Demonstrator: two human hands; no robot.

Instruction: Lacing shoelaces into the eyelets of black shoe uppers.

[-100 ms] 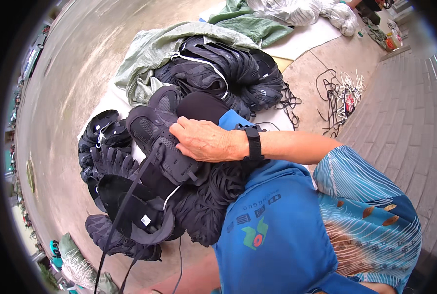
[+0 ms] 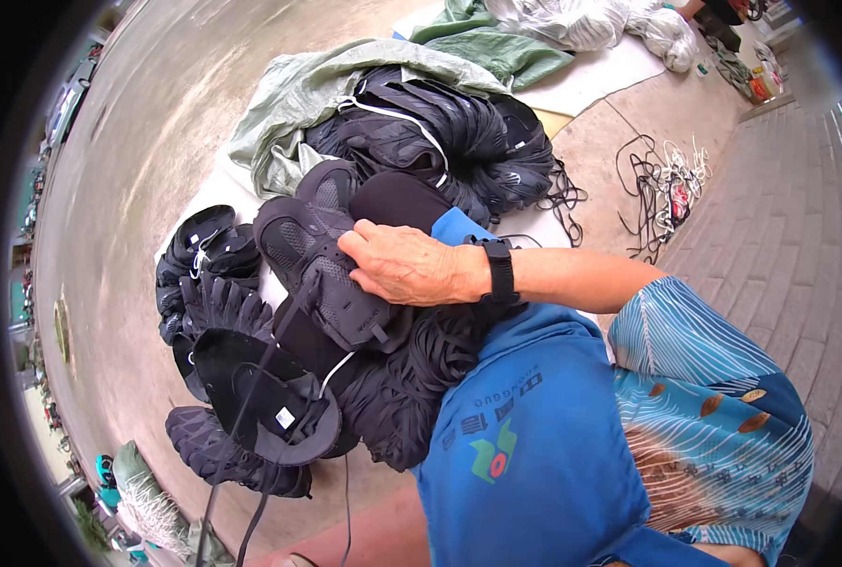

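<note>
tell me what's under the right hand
Beneath the right hand is a dark shoe upper, its mesh toe end and tabbed end showing. The palm and curled fingers cover the part between, so exactly what the fingertips grip is hidden.

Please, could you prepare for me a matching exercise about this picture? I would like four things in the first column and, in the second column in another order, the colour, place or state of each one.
Column one
1. Right hand
2. Apron
3. Wrist strap
4. Tangled cords

Column two
A. Plain black, fastened around an arm
B. On the ground, with black and white strands
C. Fingers on a dark mesh shoe
D. Blue, with a printed emblem

Right pairs: 1-C, 2-D, 3-A, 4-B
</note>
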